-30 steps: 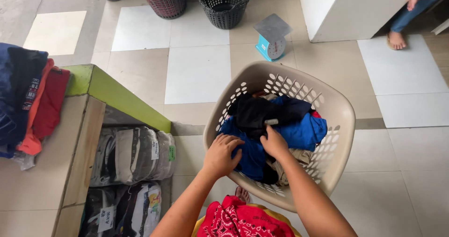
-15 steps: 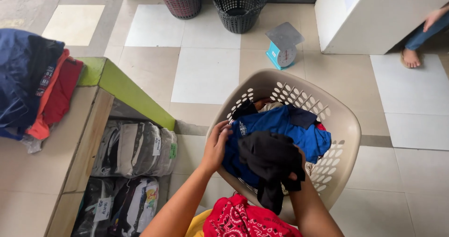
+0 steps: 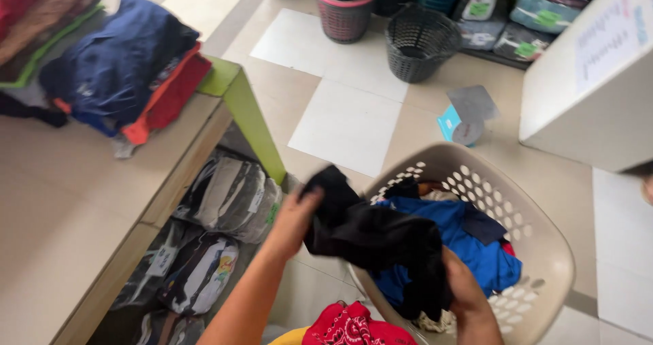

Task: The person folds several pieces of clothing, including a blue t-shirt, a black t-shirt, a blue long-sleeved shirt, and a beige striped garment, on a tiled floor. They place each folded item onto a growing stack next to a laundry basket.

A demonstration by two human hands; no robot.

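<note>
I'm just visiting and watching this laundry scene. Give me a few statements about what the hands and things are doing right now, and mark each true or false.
1. Both hands hold a black garment. True: the left hand and right hand grip it at opposite ends.
2. The beige laundry basket is empty. False: a blue garment and other clothes lie in it.
3. Folded clothes sit on the counter. True.
4. The small blue scale stands on the counter. False: it stands on the tiled floor beyond the basket.
5. The black mesh basket is packed with clothes. False: it looks empty.
</note>
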